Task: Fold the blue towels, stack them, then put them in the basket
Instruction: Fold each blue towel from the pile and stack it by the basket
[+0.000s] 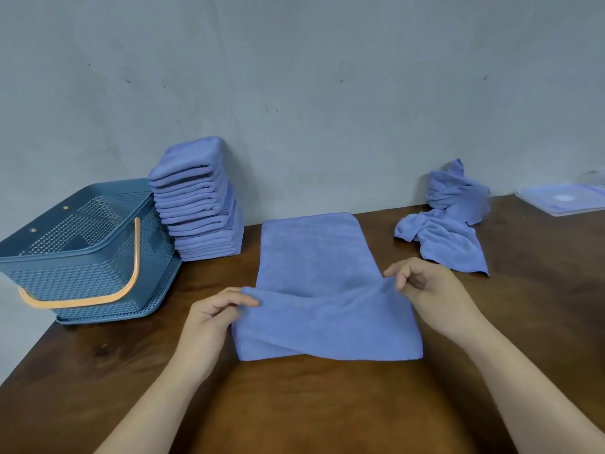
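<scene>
While hands (209, 319) (432, 293) pinch it, towel (314, 257) lies front-to-back.

reaches in from the bottom edge with the bare left forearm (157, 398) and right forearm (530, 381), both angled inward. pinches the left end of the lifted fold of the blue towel (314, 257) with the left hand (212, 317), thumb on top, fingers curled underneath. pinches the right end with the right hand (429, 296), fingers curled, wrist straight.
</scene>
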